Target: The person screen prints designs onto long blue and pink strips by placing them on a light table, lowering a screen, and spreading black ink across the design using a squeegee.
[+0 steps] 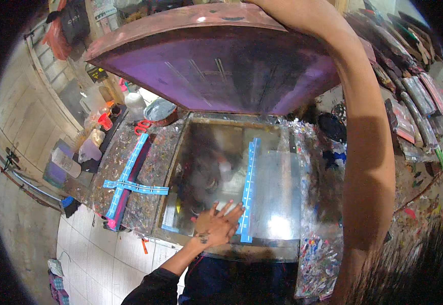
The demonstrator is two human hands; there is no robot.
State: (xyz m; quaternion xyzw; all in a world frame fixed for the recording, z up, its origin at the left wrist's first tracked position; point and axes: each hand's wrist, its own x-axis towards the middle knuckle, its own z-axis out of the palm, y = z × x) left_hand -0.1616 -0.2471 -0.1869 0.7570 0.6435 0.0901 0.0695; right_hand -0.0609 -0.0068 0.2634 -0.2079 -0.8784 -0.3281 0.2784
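Observation:
A wooden screen-printing frame (191, 23) with purple mesh (155, 68) stands tilted up above the worktable. My right hand (295, 14) grips its raised upper edge, part of the hand being cut off by the picture's top. Below, my left hand (217, 224) lies flat with fingers spread on a glass pane (221, 190). Its fingertips reach a long blue printed strip (250, 173) that runs lengthwise over the glass. Right of that strip is a pale translucent sheet (275, 190). Another blue strip (142, 152) lies left of the pane, crossed by a shorter blue strip (150, 189).
Paint crusts the table's left side (102, 170) and right side (315, 244). Red scissors (141, 127) lie beside a bowl (161, 112) at the back left, near a red cup (105, 121). Several stained long tools (417, 96) are piled at right. A blue-bristled brush (70, 206) hangs low left.

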